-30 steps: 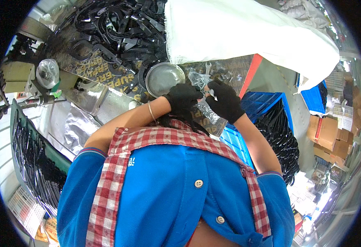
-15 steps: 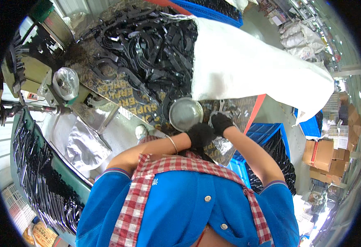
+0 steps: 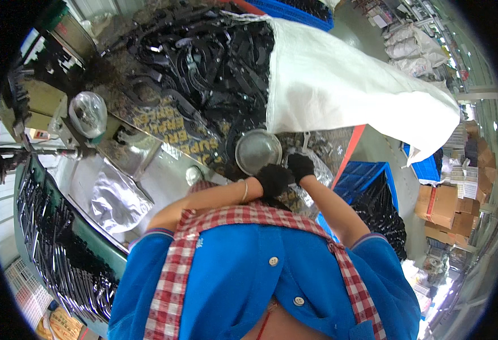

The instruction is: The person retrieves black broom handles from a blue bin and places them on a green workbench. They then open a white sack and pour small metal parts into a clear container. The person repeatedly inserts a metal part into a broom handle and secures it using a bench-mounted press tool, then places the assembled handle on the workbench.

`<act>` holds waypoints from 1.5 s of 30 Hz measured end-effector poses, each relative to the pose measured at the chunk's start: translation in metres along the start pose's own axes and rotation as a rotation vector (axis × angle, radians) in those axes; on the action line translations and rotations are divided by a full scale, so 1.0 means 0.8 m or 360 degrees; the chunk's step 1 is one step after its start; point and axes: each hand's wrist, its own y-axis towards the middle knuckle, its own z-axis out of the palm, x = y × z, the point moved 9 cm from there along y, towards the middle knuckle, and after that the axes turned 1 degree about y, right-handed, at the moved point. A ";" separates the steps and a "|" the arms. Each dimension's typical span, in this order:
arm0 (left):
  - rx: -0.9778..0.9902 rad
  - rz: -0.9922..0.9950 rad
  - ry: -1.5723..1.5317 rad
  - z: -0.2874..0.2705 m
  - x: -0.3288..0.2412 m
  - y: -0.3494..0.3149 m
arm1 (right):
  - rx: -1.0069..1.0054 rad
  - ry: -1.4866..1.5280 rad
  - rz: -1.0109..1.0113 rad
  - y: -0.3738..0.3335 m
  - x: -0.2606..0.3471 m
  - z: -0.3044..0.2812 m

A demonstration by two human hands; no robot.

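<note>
Frame centre | left hand (image 3: 274, 181), right hand (image 3: 301, 166) gloved; fingers' closure cannot be told | dish (image 3: 258, 151) nearby; probably light, stiff, slippery; hold opposite sides

Your left hand (image 3: 274, 180) is at the near edge of the dish (image 3: 258, 152), and your right hand (image 3: 300, 166) is just beside it, to the right. The dish stands on the tabletop (image 3: 172, 129). Behind it and to its left lies a heap of parts (image 3: 203, 62); the sack (image 3: 340, 79) lies right of that heap and reaches past the tabletop's right edge. Just beyond your right hand lies a wrench (image 3: 306, 137). On your right stands a crate (image 3: 358, 171), with cardboard boxes (image 3: 439, 204) farther right. On your left is a bin (image 3: 100, 243) with rods (image 3: 62, 249) in it.
</note>
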 end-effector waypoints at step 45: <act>-0.0496 -0.1521 -0.0959 0.009 0.183 -0.164 | -0.0227 0.0628 -0.0320 0.076 0.024 -0.073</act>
